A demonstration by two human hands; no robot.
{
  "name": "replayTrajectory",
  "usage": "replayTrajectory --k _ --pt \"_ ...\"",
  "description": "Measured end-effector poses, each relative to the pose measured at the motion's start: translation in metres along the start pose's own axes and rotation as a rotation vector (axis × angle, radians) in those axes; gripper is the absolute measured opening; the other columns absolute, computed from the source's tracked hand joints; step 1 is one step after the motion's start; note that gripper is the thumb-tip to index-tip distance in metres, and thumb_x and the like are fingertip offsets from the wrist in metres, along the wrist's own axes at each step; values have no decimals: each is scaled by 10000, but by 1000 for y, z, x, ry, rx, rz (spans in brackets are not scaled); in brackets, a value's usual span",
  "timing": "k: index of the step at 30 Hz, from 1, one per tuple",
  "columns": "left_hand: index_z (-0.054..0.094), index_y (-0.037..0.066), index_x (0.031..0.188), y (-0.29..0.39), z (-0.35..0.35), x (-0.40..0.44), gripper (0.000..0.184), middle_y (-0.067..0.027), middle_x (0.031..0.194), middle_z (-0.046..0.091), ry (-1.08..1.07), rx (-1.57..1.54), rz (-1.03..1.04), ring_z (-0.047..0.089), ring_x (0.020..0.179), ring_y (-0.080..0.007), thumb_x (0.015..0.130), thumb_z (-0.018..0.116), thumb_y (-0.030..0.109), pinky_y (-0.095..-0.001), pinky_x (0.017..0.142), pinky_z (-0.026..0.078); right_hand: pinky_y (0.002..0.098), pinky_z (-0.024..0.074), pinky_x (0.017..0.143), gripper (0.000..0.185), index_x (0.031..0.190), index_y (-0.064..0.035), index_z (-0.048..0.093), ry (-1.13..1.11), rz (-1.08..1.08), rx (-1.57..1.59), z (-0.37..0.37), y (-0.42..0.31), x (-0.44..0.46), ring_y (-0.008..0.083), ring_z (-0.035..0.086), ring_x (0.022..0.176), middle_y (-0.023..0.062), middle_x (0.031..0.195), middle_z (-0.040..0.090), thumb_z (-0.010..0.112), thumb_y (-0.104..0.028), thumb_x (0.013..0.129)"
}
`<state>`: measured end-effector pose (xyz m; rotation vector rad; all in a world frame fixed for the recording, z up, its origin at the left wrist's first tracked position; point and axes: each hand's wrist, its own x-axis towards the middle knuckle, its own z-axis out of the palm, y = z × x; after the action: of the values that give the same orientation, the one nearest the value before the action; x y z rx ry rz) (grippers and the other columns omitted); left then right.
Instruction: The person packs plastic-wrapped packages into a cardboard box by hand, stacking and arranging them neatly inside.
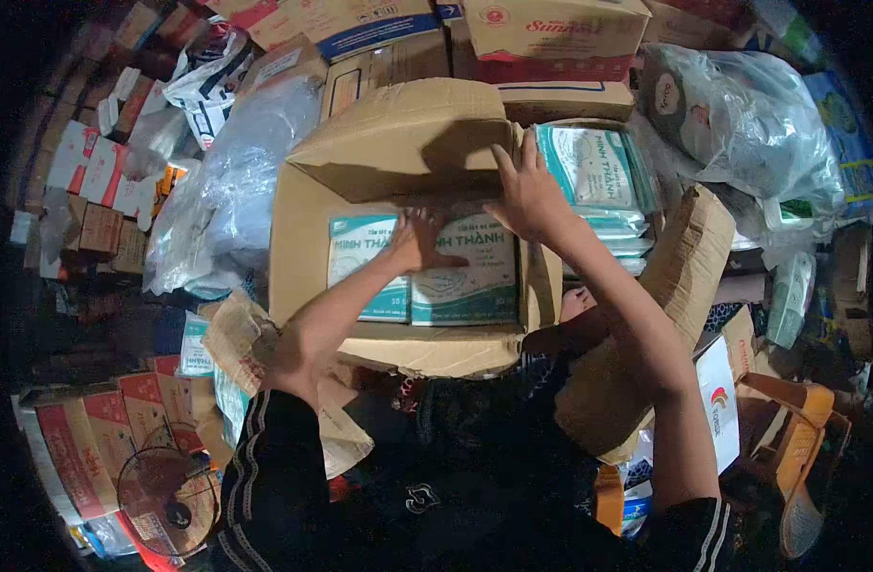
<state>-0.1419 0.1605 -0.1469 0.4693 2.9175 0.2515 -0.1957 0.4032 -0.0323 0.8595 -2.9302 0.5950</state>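
An opened cardboard box (298, 238) stands in front of me with its flaps folded out. Inside lie flat green-and-white plastic packets (463, 286) printed "Minh Thành", side by side. My left hand (417, 243) reaches into the box and rests on the packets, its fingers spread. Over the box's right wall is my right hand (530, 195), fingers apart and pointing up; nothing shows in its grasp. Just beyond it, a stack of similar packets (589, 167) sits in a second box at the right. Whether my right fingers touch that stack, I cannot tell.
Large clear plastic bundles flank the box, one on the left (255, 162) and one on the right (741, 124). Closed cartons (556, 33) are piled behind. A fan (170, 500) stands at lower left, and an orange chair (803, 429) at lower right.
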Motion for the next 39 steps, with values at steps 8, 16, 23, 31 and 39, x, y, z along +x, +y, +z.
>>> replayTrajectory --k 8,16,23,31,39 --pt "475 77 1328 -14 -15 40 1127 -204 1275 540 -317 -140 17 542 1147 -333 464 726 755 -472 978 420 484 427 972 919 1436 -56 231 54 -17 31 8 6 1 578 296 1254 442 1376 150 763 -265 717" --pt "534 121 1301 -11 -16 60 961 -144 1286 558 -385 -378 -19 554 1133 -301 549 726 688 -418 942 452 488 404 994 936 1441 -65 215 85 -42 12 18 11 2 581 315 1237 441 1370 165 765 -230 702" --pt "427 -2 1357 -67 -46 52 735 -137 1401 454 -254 -423 -403 409 1303 -277 896 458 570 -338 1064 318 487 374 1008 897 1433 -53 239 78 -18 64 13 9 0 570 353 1212 452 1351 195 758 -207 718" --pt "547 89 1275 -89 -34 1 727 -178 1346 488 -359 -260 -433 408 1293 -327 901 295 658 -365 1060 316 482 403 973 783 1433 -81 294 100 16 -50 27 9 5 519 415 1180 427 1370 227 652 -208 749" --pt "426 114 1385 -109 -10 0 736 -137 1426 412 -361 -244 -388 350 1340 -311 898 299 651 -369 1104 263 425 330 1045 845 1408 -49 327 150 58 -84 32 13 5 466 392 1239 388 1363 293 714 -384 736"
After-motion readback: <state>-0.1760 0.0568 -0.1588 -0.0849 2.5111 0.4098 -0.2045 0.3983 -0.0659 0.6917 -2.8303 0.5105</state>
